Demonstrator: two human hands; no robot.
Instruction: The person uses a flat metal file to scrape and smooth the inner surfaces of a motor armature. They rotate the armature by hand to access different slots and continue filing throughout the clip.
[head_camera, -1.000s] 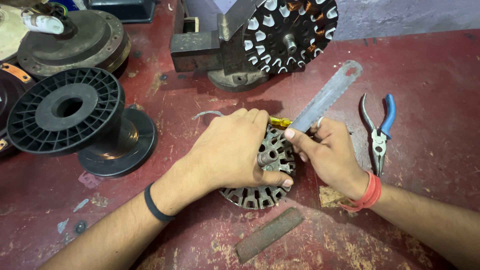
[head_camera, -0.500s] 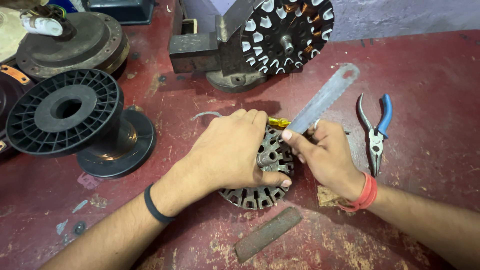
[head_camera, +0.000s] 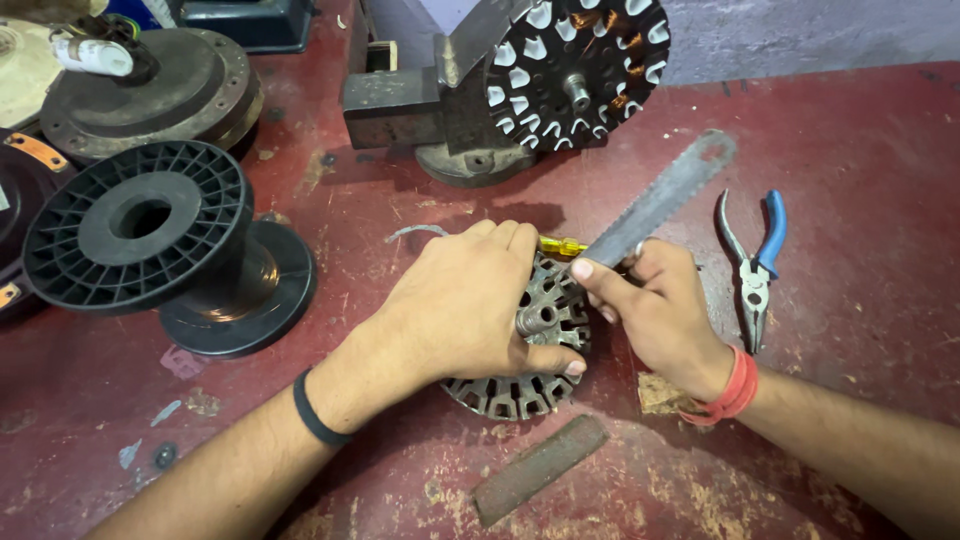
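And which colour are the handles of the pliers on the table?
Blue, on the pliers right of the right hand; head view shows it.

Even, fairly bright daylight falls from about 12 o'clock. Soft shadows pool toward 6 o'clock under each hand and beside the black spool (head_camera: 165, 240). The red worktop (head_camera: 850, 160) shows mild sheen, no glare. Focus is sharp; edges bow slightly.

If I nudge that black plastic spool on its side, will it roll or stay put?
The black plastic spool lies on its round flanges, so it would probably roll or pivot on the red bench. It looks almost bare of wire, so likely light. The ribbed flange seems stiff and should give fingers purchase.
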